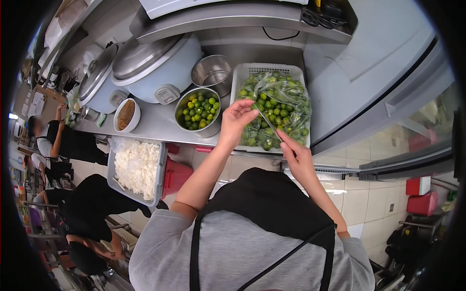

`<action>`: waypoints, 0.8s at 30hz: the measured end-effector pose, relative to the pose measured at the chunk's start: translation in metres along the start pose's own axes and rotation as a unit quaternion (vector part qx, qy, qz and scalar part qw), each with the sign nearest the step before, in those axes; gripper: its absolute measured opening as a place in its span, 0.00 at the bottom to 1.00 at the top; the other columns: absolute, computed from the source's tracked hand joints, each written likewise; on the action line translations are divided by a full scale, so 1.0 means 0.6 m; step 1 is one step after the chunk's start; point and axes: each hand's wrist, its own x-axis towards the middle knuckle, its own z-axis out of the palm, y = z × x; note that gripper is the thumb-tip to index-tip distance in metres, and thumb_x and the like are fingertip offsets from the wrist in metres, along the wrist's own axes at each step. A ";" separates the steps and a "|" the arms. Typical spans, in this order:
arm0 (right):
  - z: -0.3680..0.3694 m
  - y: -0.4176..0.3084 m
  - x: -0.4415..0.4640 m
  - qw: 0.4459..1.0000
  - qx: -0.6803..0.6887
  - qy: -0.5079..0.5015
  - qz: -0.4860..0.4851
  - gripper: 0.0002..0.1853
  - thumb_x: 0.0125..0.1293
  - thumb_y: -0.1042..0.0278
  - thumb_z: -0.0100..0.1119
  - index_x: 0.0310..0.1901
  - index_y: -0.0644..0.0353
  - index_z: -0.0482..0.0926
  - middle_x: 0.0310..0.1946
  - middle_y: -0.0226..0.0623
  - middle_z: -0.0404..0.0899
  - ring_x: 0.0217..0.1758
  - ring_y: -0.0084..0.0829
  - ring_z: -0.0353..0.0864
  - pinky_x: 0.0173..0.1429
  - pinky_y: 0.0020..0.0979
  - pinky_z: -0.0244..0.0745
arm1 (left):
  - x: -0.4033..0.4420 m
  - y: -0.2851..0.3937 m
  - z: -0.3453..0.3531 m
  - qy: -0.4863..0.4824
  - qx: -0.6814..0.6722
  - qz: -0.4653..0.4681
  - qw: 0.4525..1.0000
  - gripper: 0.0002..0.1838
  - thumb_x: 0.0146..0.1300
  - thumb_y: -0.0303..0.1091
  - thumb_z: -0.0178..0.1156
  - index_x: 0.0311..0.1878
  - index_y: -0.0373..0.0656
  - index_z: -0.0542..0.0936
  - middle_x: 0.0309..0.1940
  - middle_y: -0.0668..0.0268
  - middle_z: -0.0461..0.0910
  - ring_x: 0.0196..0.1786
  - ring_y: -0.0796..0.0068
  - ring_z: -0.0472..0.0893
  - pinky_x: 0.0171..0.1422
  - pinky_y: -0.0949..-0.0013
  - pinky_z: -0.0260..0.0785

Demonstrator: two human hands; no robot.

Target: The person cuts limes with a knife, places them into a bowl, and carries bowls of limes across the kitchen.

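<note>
My right hand [297,154] is closed around the handle of a knife [268,121], whose thin blade points up and left. The blade's tip reaches the fingers of my left hand [237,119], which are pinched together; what they hold, if anything, is hidden. Beneath both hands is a white perforated basket [236,80] of small green limes [276,110], partly covered by a clear plastic bag [301,99]. Left of my left hand stands a steel pot [217,119] holding green and yellowish limes [198,110].
An empty steel pot [212,72] sits behind the limes. Further left are rice cookers [150,68] and a white bowl [127,115] of brown grainy food. Below the counter, a grey tub [158,177] holds white rice-like food. A glass-doored cabinet [378,72] borders the right; other people [92,208] work at left.
</note>
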 end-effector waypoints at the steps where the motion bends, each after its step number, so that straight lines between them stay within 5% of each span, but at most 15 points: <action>1: -0.001 -0.002 0.005 1.000 -0.009 -0.004 0.010 0.16 0.62 0.67 0.48 0.52 0.55 0.71 0.40 0.44 0.77 0.35 0.31 0.75 0.42 0.26 0.68 | -0.002 -0.003 0.003 0.000 0.000 0.000 1.000 0.14 0.51 0.21 0.60 0.42 0.36 0.72 0.35 0.69 0.74 0.39 0.83 0.73 0.46 0.80 0.66; 7: 0.004 -0.005 0.037 1.000 -0.023 -0.003 0.008 0.16 0.62 0.67 0.48 0.52 0.55 0.71 0.38 0.45 0.77 0.32 0.33 0.76 0.40 0.26 0.69 | -0.014 -0.016 0.025 -0.050 0.014 -0.033 0.998 0.12 0.52 0.23 0.59 0.42 0.36 0.72 0.35 0.67 0.75 0.40 0.81 0.74 0.45 0.78 0.67; 9: 0.008 0.007 0.039 1.000 -0.020 0.000 -0.017 0.16 0.62 0.67 0.48 0.52 0.55 0.71 0.39 0.45 0.77 0.33 0.34 0.76 0.40 0.26 0.69 | -0.009 -0.014 0.017 -0.063 -0.160 -0.104 0.980 0.11 0.55 0.24 0.57 0.42 0.36 0.72 0.36 0.64 0.75 0.40 0.77 0.75 0.47 0.74 0.69; 14: 0.003 0.020 0.024 0.998 -0.050 -0.026 -0.016 0.15 0.62 0.67 0.48 0.51 0.54 0.72 0.41 0.45 0.76 0.37 0.36 0.77 0.42 0.28 0.70 | 0.013 0.007 -0.052 -0.011 -0.250 -0.118 0.961 0.10 0.55 0.24 0.55 0.41 0.37 0.73 0.36 0.62 0.76 0.39 0.73 0.77 0.51 0.70 0.69; 16: 0.005 0.043 0.015 0.997 -0.034 0.013 -0.067 0.15 0.61 0.67 0.49 0.51 0.54 0.72 0.41 0.44 0.77 0.37 0.35 0.77 0.42 0.28 0.69 | 0.026 0.020 -0.099 0.040 -0.048 -0.048 0.997 0.13 0.54 0.27 0.58 0.43 0.36 0.73 0.41 0.61 0.75 0.42 0.74 0.75 0.52 0.70 0.68; 17: -0.003 0.043 0.011 0.997 -0.035 0.014 -0.068 0.15 0.61 0.67 0.49 0.51 0.54 0.72 0.41 0.44 0.77 0.37 0.35 0.77 0.42 0.28 0.69 | 0.031 0.032 -0.118 0.093 0.181 -0.008 0.979 0.14 0.50 0.26 0.59 0.42 0.36 0.74 0.39 0.61 0.75 0.41 0.72 0.75 0.49 0.70 0.68; 18: -0.014 0.039 0.007 0.999 -0.038 0.004 0.008 0.16 0.61 0.67 0.49 0.51 0.54 0.72 0.41 0.43 0.77 0.38 0.34 0.78 0.42 0.27 0.69 | 0.034 0.042 -0.124 0.141 0.399 0.033 0.905 0.14 0.47 0.25 0.61 0.40 0.36 0.75 0.38 0.61 0.76 0.39 0.69 0.75 0.47 0.69 0.67; 19: -0.022 0.039 0.005 0.996 -0.040 -0.006 0.084 0.16 0.61 0.67 0.49 0.51 0.54 0.72 0.42 0.43 0.77 0.39 0.34 0.78 0.43 0.27 0.69 | 0.036 0.045 -0.119 0.167 0.613 0.218 0.741 0.18 0.41 0.25 0.63 0.39 0.36 0.75 0.36 0.59 0.76 0.38 0.64 0.75 0.45 0.67 0.65; 22: -0.030 0.053 0.008 0.998 -0.036 0.039 0.026 0.16 0.61 0.66 0.49 0.52 0.54 0.71 0.42 0.43 0.76 0.38 0.31 0.77 0.43 0.26 0.69 | 0.058 0.009 -0.058 0.046 0.616 0.271 0.739 0.15 0.39 0.24 0.60 0.36 0.37 0.76 0.31 0.57 0.76 0.38 0.60 0.73 0.47 0.64 0.64; 24: -0.032 0.039 0.013 0.998 -0.034 0.033 0.030 0.16 0.62 0.67 0.49 0.52 0.55 0.71 0.42 0.43 0.76 0.39 0.32 0.77 0.43 0.26 0.69 | 0.084 -0.044 -0.017 -0.078 0.677 0.212 0.701 0.12 0.40 0.25 0.57 0.33 0.37 0.76 0.28 0.57 0.75 0.38 0.61 0.73 0.45 0.64 0.64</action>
